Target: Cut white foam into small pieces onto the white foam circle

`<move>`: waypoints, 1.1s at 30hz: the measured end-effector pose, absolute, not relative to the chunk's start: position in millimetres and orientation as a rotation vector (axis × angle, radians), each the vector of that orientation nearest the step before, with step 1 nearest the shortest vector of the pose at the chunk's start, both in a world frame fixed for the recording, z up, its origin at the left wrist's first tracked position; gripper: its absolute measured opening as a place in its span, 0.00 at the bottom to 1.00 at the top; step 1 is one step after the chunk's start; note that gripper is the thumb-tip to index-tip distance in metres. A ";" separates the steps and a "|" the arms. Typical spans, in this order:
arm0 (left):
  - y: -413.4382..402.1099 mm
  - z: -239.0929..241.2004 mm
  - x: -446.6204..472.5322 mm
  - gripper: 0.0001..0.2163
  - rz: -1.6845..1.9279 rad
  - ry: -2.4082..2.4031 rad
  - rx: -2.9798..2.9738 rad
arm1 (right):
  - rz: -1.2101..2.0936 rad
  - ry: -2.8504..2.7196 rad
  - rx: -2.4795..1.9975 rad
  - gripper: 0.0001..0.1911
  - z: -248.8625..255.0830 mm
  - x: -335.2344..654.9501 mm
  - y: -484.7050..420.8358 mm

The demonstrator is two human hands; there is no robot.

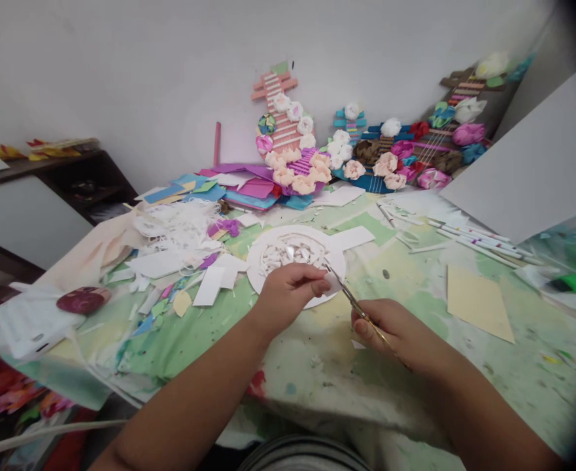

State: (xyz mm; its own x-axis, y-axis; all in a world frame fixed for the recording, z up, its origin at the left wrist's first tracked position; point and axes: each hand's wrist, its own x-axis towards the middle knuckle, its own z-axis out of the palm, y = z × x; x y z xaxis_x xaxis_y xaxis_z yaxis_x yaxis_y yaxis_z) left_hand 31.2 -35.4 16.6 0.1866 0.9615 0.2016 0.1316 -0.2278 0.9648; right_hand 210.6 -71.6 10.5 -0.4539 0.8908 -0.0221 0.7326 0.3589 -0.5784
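My left hand [285,294] is closed in a pinch on a small piece of white paper [335,281] over the front of a round white plate [255,275]. My right hand [398,330] is wrapped around gold-handled scissors [349,297], whose blades point up and left at the paper beside my left fingertips. Cut white paper scraps [292,250] lie in the plate's middle, partly covered by my left hand. A white paper strip [354,238] reaches out from the plate's right rim, and more white paper [209,286] lies off its left side.
Guitar-shaped crafts with paper flowers [288,127] lean against the wall. White shredded strips [180,226] and coloured paper are heaped at the left, near a white box [35,320]. Rolled paper sticks [478,239], a cream sheet [478,302] and a large white board [533,157] are at the right.
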 end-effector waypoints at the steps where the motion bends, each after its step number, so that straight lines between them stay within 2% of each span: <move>1: -35.4 17.2 31.0 0.06 1.152 1.080 1.556 | 0.747 -2.336 -1.442 0.17 9.7 210.3 -71.4; 13: -33.8 21.0 29.7 0.07 1.090 1.009 1.494 | 0.741 -2.264 -1.538 0.18 4.0 207.1 -65.3; 19: -29.8 17.5 31.3 0.10 0.974 0.984 1.503 | 0.744 -1.996 -1.522 0.18 2.9 210.2 -69.1; 24: -37.7 9.0 37.9 0.04 0.798 0.941 1.690 | 0.982 -1.561 -1.469 0.19 -1.3 208.6 -65.9; 30: -61.4 12.4 43.5 0.05 0.370 0.635 1.848 | 0.825 -1.444 -1.691 0.18 0.3 210.5 -56.5; 33: -65.0 13.1 43.7 0.04 0.345 0.562 1.782 | 0.803 -1.480 -1.666 0.18 2.0 212.6 -56.8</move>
